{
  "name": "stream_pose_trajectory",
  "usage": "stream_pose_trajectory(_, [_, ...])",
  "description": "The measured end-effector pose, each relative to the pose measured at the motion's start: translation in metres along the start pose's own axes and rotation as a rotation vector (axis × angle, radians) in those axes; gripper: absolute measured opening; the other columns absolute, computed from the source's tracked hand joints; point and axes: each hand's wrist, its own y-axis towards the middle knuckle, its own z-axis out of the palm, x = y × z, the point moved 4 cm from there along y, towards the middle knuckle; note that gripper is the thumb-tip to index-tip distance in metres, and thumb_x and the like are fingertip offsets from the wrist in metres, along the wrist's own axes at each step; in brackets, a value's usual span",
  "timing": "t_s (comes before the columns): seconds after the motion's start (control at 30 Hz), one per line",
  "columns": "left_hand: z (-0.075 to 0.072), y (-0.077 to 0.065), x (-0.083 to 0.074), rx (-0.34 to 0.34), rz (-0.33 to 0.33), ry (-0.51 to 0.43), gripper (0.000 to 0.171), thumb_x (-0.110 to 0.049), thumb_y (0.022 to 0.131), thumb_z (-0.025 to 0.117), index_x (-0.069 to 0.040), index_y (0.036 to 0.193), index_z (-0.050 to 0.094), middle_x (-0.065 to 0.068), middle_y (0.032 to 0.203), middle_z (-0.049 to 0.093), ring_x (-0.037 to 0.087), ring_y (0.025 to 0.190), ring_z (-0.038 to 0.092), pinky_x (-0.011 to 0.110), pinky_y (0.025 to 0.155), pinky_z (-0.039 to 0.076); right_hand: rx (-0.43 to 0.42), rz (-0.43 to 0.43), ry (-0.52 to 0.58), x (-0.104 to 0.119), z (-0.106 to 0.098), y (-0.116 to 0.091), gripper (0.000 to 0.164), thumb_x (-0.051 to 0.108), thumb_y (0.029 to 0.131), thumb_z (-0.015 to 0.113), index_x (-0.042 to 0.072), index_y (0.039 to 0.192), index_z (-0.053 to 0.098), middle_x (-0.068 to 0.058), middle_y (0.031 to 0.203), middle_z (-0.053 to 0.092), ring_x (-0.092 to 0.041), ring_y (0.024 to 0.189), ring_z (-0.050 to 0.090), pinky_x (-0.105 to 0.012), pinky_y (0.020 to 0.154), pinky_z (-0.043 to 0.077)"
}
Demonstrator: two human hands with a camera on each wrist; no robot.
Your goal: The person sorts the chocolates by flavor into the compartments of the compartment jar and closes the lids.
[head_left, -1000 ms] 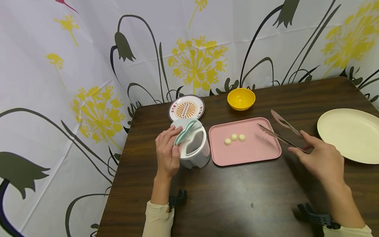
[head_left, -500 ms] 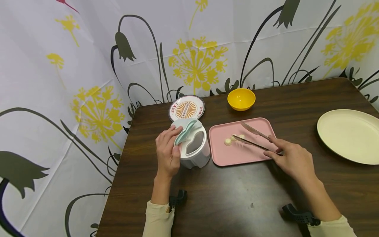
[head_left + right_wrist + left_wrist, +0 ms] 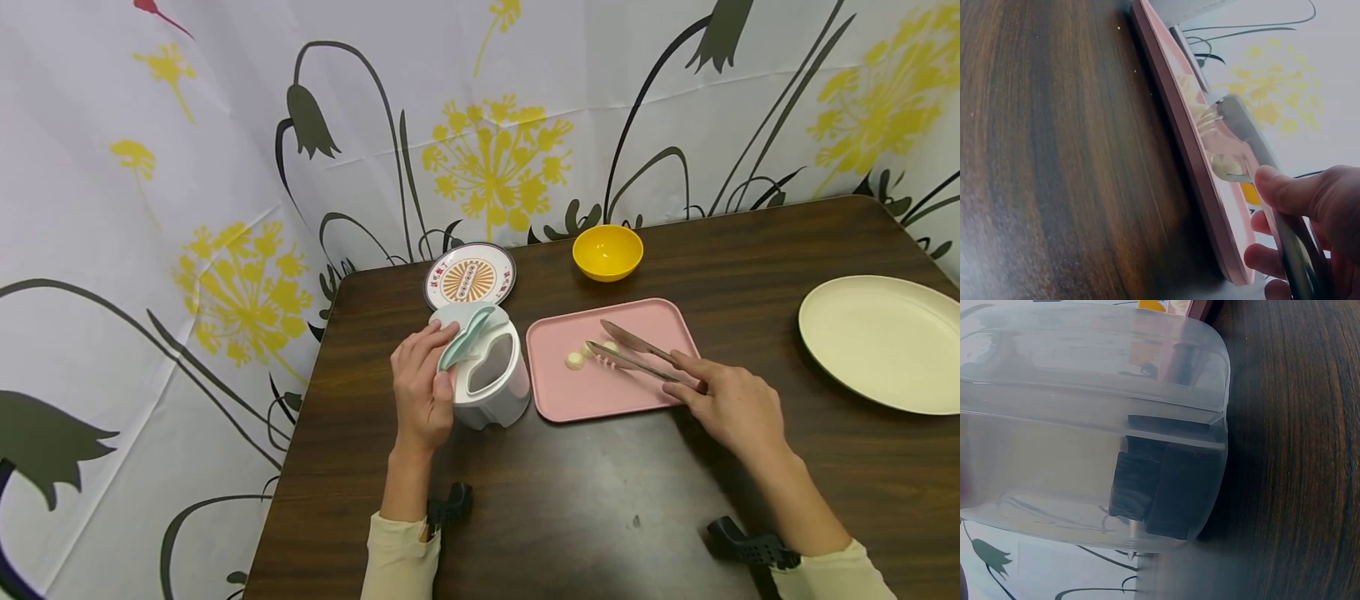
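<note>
My left hand (image 3: 422, 387) grips the raised mint-green flap (image 3: 465, 340) of a lidded container (image 3: 501, 402), thumb below it and fingers over its edge. In the left wrist view the container's clear side wall (image 3: 1054, 469) shows dark shapes within or behind it. Metal tongs (image 3: 636, 364) are held in my right hand (image 3: 735, 408), thumb on one arm and fingers on the other. Their tips are spread around the small cream-white pieces (image 3: 574, 361) on the pink tray (image 3: 577, 404); in the right wrist view one tong tip (image 3: 1235, 115) partly covers the pieces.
Behind the container lies a white plate (image 3: 487, 258) with a printed sunburst. A yellow bowl (image 3: 608, 253) stands behind the tray. To the right is a large cream plate (image 3: 885, 342). A flower-patterned cloth (image 3: 525, 83) hangs along the dark wooden table's (image 3: 585, 500) back edge.
My right hand has swung the tongs left and brought their tips over the tray, around the cream-white pieces. My left hand stays on the container's flap.
</note>
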Motion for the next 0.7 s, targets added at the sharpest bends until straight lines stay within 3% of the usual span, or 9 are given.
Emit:
stream_pose_trajectory(0.2, [0.000,0.000,0.001,0.000,0.000,-0.003,0.054,-0.035,0.094,0.032,-0.003,0.107,0.073,0.007,0.122,0.067,0.035,0.120,0.054,0.053,0.102,0.029,-0.009,0.000,0.010,0.002,0.000,0.001,0.049,0.034,0.080,0.078,0.019,0.125,0.069,0.004,0.054,0.051,-0.020,0.053,0.044,-0.034,0.046,0.030])
stream_pose_trajectory(0.43, [0.000,0.000,0.001,-0.002,0.000,-0.004,0.055,-0.036,0.094,0.031,-0.003,0.106,0.073,0.007,0.121,0.067,0.035,0.120,0.054,0.052,0.102,0.029,-0.003,0.019,0.026,0.001,-0.002,0.001,0.046,0.034,0.081,0.078,0.021,0.124,0.070,-0.015,0.079,0.069,-0.024,0.057,0.050,-0.035,0.047,0.029])
stream_pose_trajectory(0.7, [0.000,0.000,0.001,0.000,-0.003,-0.002,0.054,-0.035,0.094,0.032,-0.003,0.106,0.073,0.007,0.122,0.067,0.033,0.121,0.054,0.054,0.101,0.029,-0.070,0.000,0.017,-0.001,-0.010,0.000,0.044,0.031,0.080,0.079,0.019,0.122,0.071,-0.018,0.076,0.069,-0.031,0.057,0.054,-0.038,0.045,0.032])
